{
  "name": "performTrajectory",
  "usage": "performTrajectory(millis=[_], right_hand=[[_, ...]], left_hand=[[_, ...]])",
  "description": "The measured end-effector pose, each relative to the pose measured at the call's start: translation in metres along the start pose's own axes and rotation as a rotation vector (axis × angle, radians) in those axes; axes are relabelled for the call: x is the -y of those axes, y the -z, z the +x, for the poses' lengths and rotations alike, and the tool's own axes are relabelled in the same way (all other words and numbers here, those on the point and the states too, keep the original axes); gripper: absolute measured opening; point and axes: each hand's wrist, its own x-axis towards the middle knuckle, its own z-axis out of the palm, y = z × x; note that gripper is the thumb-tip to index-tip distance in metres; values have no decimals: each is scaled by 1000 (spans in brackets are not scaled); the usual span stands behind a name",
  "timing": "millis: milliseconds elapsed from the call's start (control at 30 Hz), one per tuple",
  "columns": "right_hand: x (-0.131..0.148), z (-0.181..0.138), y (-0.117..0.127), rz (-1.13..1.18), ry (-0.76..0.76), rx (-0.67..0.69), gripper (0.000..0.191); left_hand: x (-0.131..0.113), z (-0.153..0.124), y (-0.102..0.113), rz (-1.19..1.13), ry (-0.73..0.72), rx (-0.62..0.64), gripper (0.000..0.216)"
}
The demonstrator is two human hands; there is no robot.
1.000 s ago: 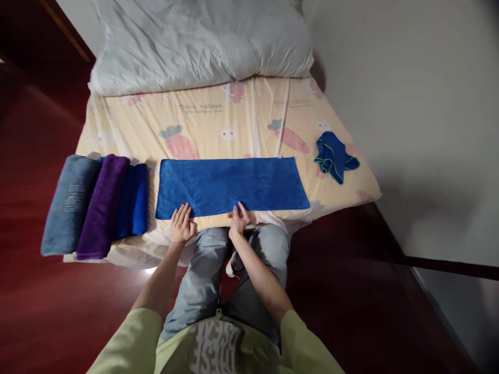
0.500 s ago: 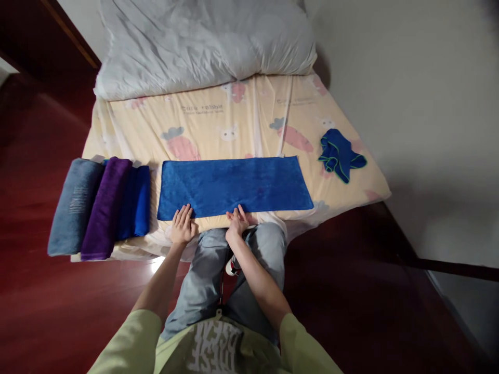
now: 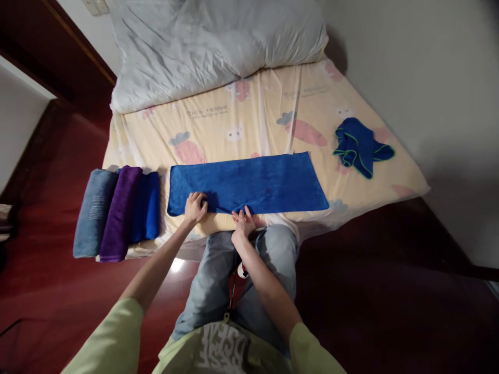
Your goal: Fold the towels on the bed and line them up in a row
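A blue towel (image 3: pixel 265 182) lies in a long flat strip across the front of the bed, its near edge rippled between my hands. My left hand (image 3: pixel 195 207) is curled down on the towel's near edge, left of its middle, with fingers bent around the fabric. Beside it on the right, my right hand (image 3: pixel 244 223) is turned partly palm up. Its fingers are apart and their tips touch the towel's near edge.
Left on the bed stand a rolled grey-blue towel (image 3: pixel 93 213), a purple rolled towel (image 3: pixel 120 215) and blue rolled cloth (image 3: pixel 150 208). A crumpled blue cloth with green edging (image 3: pixel 360 145) lies at right. A grey-white quilt (image 3: pixel 218 47) covers the back of the patterned sheet (image 3: pixel 234 122).
My left hand has moved right and slightly forward along the towel, its fingers now curled instead of flat. The towel's near edge has become rippled. The head view has shifted a little.
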Motion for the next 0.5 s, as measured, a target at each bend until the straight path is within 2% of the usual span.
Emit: performTrajectory(millis=[133, 267, 367, 500], right_hand=[[1, -1, 1, -5, -19, -18, 58], [1, -2, 4, 58, -40, -4, 52], [1, -2, 8, 71, -40, 30, 51], [0, -4, 13, 63, -50, 21, 52]], left_hand=[[-39, 105, -2, -8, -163, 215, 39], [-75, 192, -17, 43, -207, 298, 46], [-90, 230, -33, 79, -178, 347, 44], [-96, 255, -50, 71, -136, 346, 41]])
